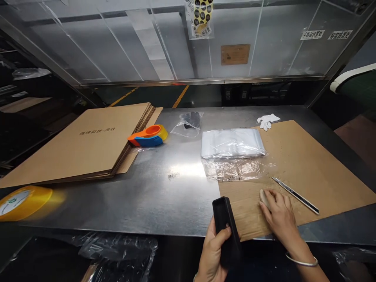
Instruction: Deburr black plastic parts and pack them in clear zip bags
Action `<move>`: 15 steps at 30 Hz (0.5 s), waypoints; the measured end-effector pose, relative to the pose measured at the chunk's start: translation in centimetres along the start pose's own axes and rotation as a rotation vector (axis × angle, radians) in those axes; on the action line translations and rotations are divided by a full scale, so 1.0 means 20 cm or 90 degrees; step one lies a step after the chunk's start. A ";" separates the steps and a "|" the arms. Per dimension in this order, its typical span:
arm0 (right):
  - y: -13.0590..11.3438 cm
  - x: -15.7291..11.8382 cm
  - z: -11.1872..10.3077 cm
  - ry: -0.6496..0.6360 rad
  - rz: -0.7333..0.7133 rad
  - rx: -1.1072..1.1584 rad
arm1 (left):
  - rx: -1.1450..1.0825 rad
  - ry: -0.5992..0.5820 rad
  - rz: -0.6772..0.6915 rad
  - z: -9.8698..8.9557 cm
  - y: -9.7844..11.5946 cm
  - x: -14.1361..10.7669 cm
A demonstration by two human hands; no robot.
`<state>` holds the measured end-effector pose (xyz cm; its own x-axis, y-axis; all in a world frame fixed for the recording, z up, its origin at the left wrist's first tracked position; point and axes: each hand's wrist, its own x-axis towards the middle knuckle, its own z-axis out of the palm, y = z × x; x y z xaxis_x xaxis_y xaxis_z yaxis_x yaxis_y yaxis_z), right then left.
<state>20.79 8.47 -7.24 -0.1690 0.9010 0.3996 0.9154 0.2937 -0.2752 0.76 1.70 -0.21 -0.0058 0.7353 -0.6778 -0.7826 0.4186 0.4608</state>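
My left hand (212,250) grips a black, long, hollow plastic case (233,239) at the table's front edge, thumb over its open face. On the cardboard sheet (302,164), my right hand (280,213) has its fingers curled around a small beige rounded block (264,199); most of it is covered, so its kind is unclear. Just right of that hand lies a slim utility knife (295,195), tip pointing to the upper left. Beyond both hands, a stack of clear plastic bags (233,143) overlaps the cardboard.
Flat cartons (96,137) are piled at left, with an orange-blue tape dispenser (148,136) at their edge. A yellow tape roll (25,202) stands at front left. Toward the back are a bagged dark item (190,120) and a white glove (268,120). A shelf overhangs the rear.
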 end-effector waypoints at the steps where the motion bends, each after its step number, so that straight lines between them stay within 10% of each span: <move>1: -0.02 0.00 -0.01 0.003 0.002 0.005 | -0.005 0.007 0.007 0.00 0.00 0.00; 9: -0.28 -0.02 -0.24 -0.152 0.001 0.392 | 0.067 -0.119 0.013 0.00 -0.04 -0.01; 15: -0.06 0.05 -0.18 -0.032 0.035 0.066 | 0.006 -0.145 -0.062 -0.02 -0.06 0.01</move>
<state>20.86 7.97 -3.44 -0.1403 0.9304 0.3386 0.8818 0.2729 -0.3845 1.44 1.06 -1.17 0.2107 0.7914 -0.5739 -0.7672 0.4977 0.4047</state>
